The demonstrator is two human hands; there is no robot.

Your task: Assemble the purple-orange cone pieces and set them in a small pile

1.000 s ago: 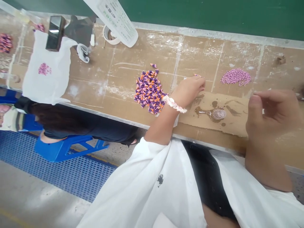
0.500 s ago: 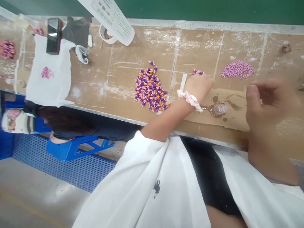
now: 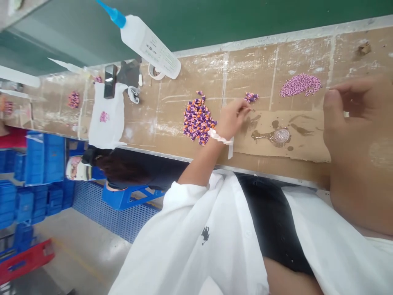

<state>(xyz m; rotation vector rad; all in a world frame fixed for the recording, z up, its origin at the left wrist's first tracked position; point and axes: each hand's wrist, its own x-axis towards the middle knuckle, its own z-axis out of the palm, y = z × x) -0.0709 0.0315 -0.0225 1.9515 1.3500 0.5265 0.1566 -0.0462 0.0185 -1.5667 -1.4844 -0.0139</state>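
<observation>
My left hand (image 3: 232,118), with a pale scrunchie at the wrist, is low over the cardboard, fingers pinched together; whatever is between the fingertips is too small to make out. Just beyond the fingertips lies a small cluster of purple-and-pink pieces (image 3: 251,97). Left of this hand is a larger pile of purple, pink and orange pieces (image 3: 199,121). My right hand (image 3: 359,110) is raised at the right, thumb and forefinger curled together in a pinch, its contents hidden. Between the hands, a clear wet puddle (image 3: 281,136) sits on a cardboard sheet (image 3: 310,149).
Small pink beads (image 3: 301,85) are heaped toward the back right. A white bottle with a blue nozzle (image 3: 150,47) juts over the table near a tape roll (image 3: 156,73). Farther left are a white cloth (image 3: 106,119), a black phone-like object (image 3: 109,82) and a seated co-worker (image 3: 144,164).
My left hand has drawn back leftward from the small purple cluster, uncovering it. My right hand stays raised in a pinch and appears larger. The view has turned to show more on the left.
</observation>
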